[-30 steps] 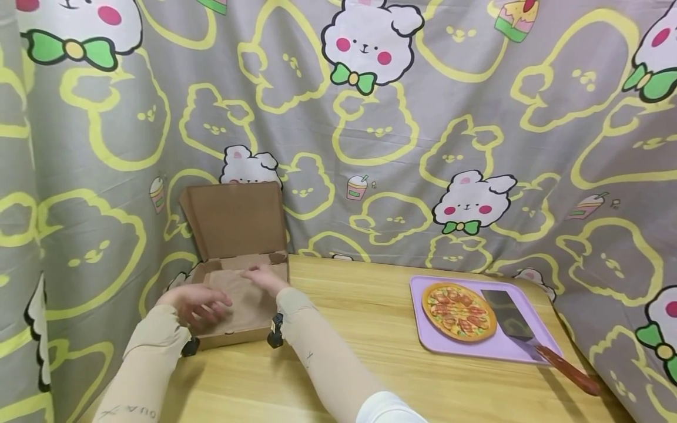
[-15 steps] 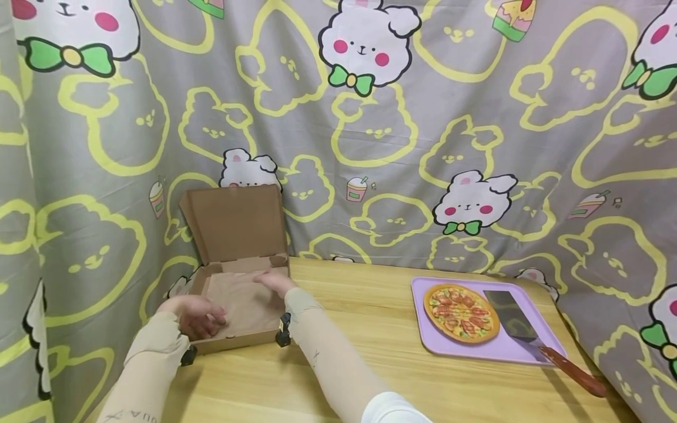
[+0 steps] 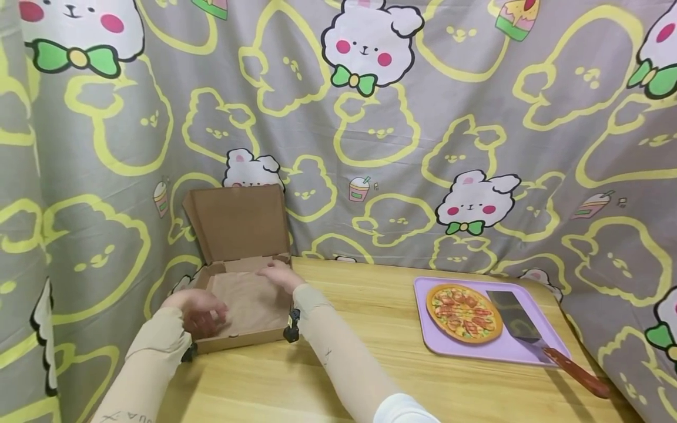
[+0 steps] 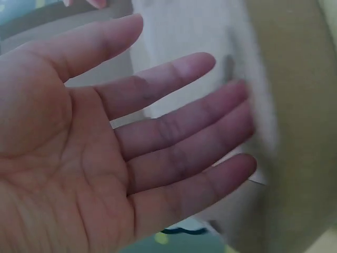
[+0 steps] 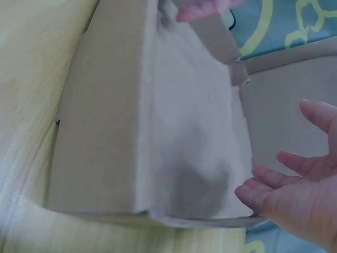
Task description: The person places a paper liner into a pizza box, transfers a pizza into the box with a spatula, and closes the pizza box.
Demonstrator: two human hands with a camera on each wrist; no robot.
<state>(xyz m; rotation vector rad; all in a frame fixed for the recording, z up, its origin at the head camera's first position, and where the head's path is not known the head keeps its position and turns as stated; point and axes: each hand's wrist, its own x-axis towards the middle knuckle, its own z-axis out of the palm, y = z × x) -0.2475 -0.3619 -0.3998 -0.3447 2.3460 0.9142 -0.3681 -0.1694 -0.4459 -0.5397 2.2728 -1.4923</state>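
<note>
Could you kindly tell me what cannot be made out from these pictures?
Head view: part of the box's left side, hidden by the left hand.
Head view: the tray beneath the pizza, hidden by it.
Head view: lettering on the left sleeve, too small and partly cut off by the bottom edge.
Right wrist view: the rest of the right hand, cut off by the right edge.

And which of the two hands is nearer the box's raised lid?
The right hand: it is near the back right corner of the cardboard box, by the raised lid; the left hand is near the front left corner.
</note>
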